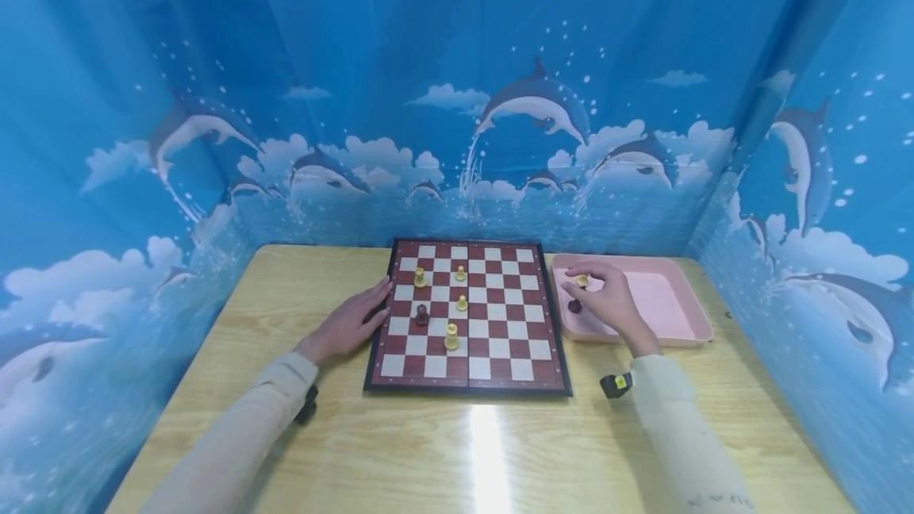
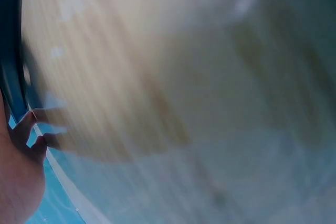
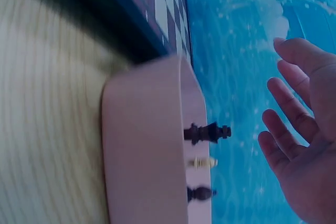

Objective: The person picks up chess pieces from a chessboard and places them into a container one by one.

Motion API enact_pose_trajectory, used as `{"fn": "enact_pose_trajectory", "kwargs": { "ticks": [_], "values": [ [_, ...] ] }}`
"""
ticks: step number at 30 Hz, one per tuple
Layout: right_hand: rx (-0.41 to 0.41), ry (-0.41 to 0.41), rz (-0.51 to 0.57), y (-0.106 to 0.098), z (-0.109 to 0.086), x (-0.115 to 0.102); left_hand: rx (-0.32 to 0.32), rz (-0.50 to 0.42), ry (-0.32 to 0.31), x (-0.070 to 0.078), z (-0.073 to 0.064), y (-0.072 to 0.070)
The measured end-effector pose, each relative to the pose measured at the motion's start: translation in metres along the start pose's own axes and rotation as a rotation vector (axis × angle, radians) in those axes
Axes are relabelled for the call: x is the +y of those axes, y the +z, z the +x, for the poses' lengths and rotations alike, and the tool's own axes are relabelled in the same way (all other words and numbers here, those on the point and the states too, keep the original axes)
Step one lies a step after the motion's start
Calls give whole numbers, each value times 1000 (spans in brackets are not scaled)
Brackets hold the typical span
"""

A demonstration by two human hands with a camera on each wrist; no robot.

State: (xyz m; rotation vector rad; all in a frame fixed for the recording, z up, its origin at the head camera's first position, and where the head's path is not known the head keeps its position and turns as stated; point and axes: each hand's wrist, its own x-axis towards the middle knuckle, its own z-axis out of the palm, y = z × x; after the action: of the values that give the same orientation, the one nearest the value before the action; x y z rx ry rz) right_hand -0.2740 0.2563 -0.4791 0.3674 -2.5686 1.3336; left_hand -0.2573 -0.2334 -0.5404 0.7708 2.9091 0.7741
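My left hand (image 1: 351,319) lies beside the chessboard (image 1: 509,384), its extended fingertips right at the left edge of the frame. In the left wrist view, only part of this hand (image 2: 20,177) shows, next to the board's dark side. My right hand (image 1: 607,298) hovers over the left part of a pink tray (image 1: 671,308). Seen in the right wrist view, its fingers are spread with nothing between them. Below it in the tray stand a tall dark chess piece (image 3: 207,132), a small cream chess piece (image 3: 202,162) and another dark chess piece (image 3: 200,193).
On the board's left half stand several cream chess pieces (image 1: 451,337) and one dark chess piece (image 1: 422,315). The tray sits close to the board's right edge on a wooden table (image 1: 400,450). A blue dolphin-print curtain (image 1: 400,62) encloses the back and sides.
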Motion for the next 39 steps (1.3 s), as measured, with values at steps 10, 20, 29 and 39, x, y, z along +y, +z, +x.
{"fn": "enact_pose_trajectory", "kwargs": {
  "ticks": [10,20,29,39],
  "values": [
    [-105,-41,36,31,-1,-20,-11,-1,-6,0,0,0],
    [-266,-4,23,59,-6,-39,-7,-4,-9,-1,0,1],
    [-376,-24,38,85,-15,-66,-4,5,-16,-2,0,1],
    [-497,-47,54,113,-28,-82,-17,7,-23,-3,0,2]
  ]
}}
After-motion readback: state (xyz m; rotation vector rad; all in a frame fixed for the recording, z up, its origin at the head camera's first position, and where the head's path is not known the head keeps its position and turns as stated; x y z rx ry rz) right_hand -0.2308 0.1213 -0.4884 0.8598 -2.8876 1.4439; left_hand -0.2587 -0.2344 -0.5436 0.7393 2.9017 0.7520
